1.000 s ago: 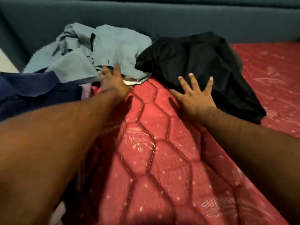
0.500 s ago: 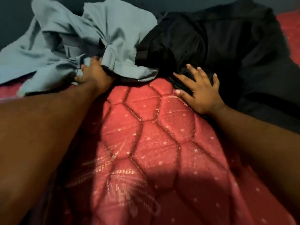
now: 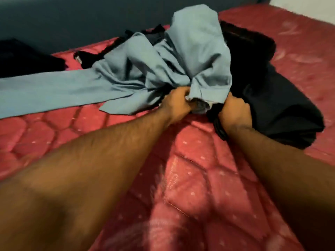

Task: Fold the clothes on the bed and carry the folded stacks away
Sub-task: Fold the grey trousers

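Note:
A crumpled grey-blue garment [image 3: 181, 57] lies on the red quilted mattress [image 3: 190, 178], one long part stretched out flat to the left. My left hand [image 3: 176, 104] grips its near bunched edge. My right hand [image 3: 234, 109] grips the same bunched edge from the right side, close to a black garment [image 3: 272, 105] that lies heaped to the right. Part of the grey-blue cloth stands raised above both hands. My fingertips are hidden in the cloth.
Another dark garment [image 3: 27, 58] lies at the far left by the dark blue-grey headboard [image 3: 81, 19]. More black cloth [image 3: 101, 55] shows behind the grey-blue one. A pale wall shows at the top right corner.
My right hand left the black garment and closed on the grey-blue one beside my left hand. The grey-blue garment has been pulled nearer and bunched up; the view swung left.

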The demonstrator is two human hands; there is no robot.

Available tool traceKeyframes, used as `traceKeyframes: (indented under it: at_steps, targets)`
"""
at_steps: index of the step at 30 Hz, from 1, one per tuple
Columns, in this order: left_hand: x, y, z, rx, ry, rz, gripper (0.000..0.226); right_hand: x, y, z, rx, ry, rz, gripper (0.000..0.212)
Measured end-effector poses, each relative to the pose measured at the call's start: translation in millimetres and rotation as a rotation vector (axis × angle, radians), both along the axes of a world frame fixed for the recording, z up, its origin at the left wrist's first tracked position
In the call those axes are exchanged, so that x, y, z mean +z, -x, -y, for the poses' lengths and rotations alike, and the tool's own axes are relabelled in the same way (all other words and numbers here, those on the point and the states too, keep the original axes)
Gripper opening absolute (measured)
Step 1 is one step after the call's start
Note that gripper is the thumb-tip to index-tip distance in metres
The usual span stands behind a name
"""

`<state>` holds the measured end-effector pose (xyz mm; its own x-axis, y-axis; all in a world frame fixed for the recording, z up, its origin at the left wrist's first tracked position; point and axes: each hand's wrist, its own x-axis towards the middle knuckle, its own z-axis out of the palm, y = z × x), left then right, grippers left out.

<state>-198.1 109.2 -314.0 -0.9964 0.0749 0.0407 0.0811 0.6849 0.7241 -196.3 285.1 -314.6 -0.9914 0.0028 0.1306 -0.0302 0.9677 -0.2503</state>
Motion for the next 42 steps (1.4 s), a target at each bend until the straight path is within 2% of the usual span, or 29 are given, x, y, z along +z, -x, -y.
traceKeyframes:
  at_steps: [2, 4, 6, 10, 12, 15, 17, 19, 21, 22, 25, 26, 30, 32, 34, 36, 38, 40, 42]
  targets:
    - [2, -32, -46, -0.097, 0.021, 0.033, 0.067, 7, -36, -44, -0.074, 0.026, 0.071, 0.032]
    - [7, -70, -66, -0.150, 0.055, 0.064, 0.057, 16, -73, -66, -0.101, -0.010, 0.129, 0.029]
    - [9, -113, -71, -0.119, 0.051, 0.098, 0.043, 25, -113, -73, -0.067, -0.141, 0.173, 0.030]
    - [6, -223, -59, 0.047, -0.099, 0.205, 0.057, 27, -207, -49, 0.113, -0.492, 0.206, 0.048]
    - [5, -292, -45, 0.143, -0.068, 0.226, 0.045, 25, -273, -20, 0.204, -0.435, 0.225, 0.054]
    - [0, -390, -10, 0.285, 0.037, 0.189, 0.021, 30, -361, 14, 0.236, -0.175, 0.271, 0.051]
    - [7, -461, 12, 0.279, 0.062, 0.151, 0.041, 41, -405, 24, 0.226, -0.083, 0.211, 0.055]
    - [15, -525, 23, 0.327, 0.027, 0.062, 0.064, 54, -437, 33, 0.278, -0.137, 0.056, 0.067]
    - [28, -582, 24, 0.396, -0.024, -0.029, 0.071, 63, -467, 42, 0.354, -0.176, -0.084, 0.076]
    - [32, -602, 24, 0.426, -0.079, -0.062, 0.066, 65, -477, 45, 0.383, -0.191, -0.130, 0.077]
    - [47, -662, 17, 0.567, -0.292, -0.165, 0.024, 72, -505, 44, 0.498, -0.104, -0.271, 0.072]
    - [56, -681, 14, 0.643, -0.374, -0.205, 0.018, 77, -512, 43, 0.543, -0.058, -0.325, 0.066]
    - [87, -723, 19, 0.921, -0.671, -0.403, 0.030, 91, -516, 36, 0.690, 0.154, -0.414, 0.042]
    - [102, -732, 30, 0.990, -0.693, -0.492, 0.034, 95, -522, 39, 0.743, 0.233, -0.440, 0.036]
    - [107, -732, 47, 0.990, -0.675, -0.458, 0.043, 95, -530, 44, 0.764, 0.238, -0.476, 0.031]
    - [101, -725, 65, 0.942, -0.645, -0.253, 0.048, 86, -541, 50, 0.837, 0.194, -0.384, 0.045]
    - [85, -721, 78, 0.870, -0.457, -0.044, 0.047, 73, -550, 56, 0.953, 0.079, -0.256, 0.075]
    - [61, -720, 75, 0.828, -0.259, 0.027, 0.049, 62, -555, 60, 1.037, -0.122, -0.230, 0.089]
    - [41, -721, 62, 0.850, -0.293, 0.004, 0.036, 57, -560, 64, 1.087, -0.255, -0.253, 0.091]
